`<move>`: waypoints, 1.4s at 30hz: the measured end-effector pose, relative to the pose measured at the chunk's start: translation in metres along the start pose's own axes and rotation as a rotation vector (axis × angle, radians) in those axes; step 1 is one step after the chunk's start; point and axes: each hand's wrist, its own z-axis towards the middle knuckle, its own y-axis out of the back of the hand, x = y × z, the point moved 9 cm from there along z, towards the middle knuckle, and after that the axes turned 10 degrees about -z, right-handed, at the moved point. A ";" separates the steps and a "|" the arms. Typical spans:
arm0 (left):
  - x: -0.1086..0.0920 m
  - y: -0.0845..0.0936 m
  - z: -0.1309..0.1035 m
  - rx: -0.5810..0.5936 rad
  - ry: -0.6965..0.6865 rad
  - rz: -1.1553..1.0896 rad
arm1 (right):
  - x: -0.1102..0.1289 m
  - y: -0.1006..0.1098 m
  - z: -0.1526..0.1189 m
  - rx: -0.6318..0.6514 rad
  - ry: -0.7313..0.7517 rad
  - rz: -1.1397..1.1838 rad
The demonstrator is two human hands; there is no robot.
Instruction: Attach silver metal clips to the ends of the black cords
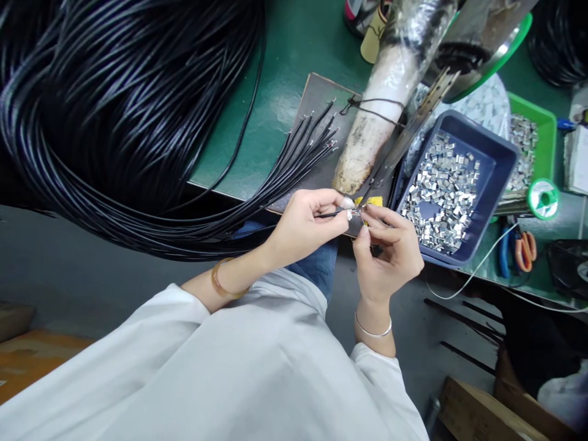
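Note:
Between finger and thumb, my left hand pinches the end of a black cable. My right hand is beside it, fingertips closed at a small shiny metal piece at the cable's tip; the fingers partly hide it. Just above both hands' fingertips, a slim metal bar slants down to a narrow point. Next to the bar is a white, film-wrapped tube with a dark tie around it. Something yellow lies behind the fingertips.
A thick bundle of black cables covers the left; their stripped ends rest on a grey board. On the right stand a blue tray of small metal pieces, a green bin, a solder spool and orange-handled pliers.

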 end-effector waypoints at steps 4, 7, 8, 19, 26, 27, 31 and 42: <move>-0.005 0.000 0.001 -0.022 -0.008 0.007 | -0.001 0.000 0.002 0.010 -0.016 0.004; -0.005 0.000 0.001 -0.036 0.004 -0.032 | 0.001 0.001 0.003 -0.015 0.016 -0.033; -0.005 0.000 0.001 -0.039 0.007 -0.048 | 0.001 0.001 0.003 -0.023 0.025 -0.044; 0.000 0.003 -0.002 -0.060 0.011 -0.037 | 0.015 0.003 -0.001 -0.078 0.212 -0.203; -0.001 0.005 -0.002 -0.094 -0.002 -0.040 | 0.019 0.002 0.000 -0.075 0.267 -0.280; -0.002 0.005 -0.002 -0.096 -0.014 -0.036 | 0.020 0.002 0.000 -0.079 0.273 -0.282; -0.007 0.006 -0.002 -0.099 -0.071 -0.018 | 0.024 0.004 0.002 -0.096 0.293 -0.325; -0.005 0.002 -0.002 -0.046 -0.019 0.036 | 0.021 0.006 0.002 -0.074 0.245 -0.220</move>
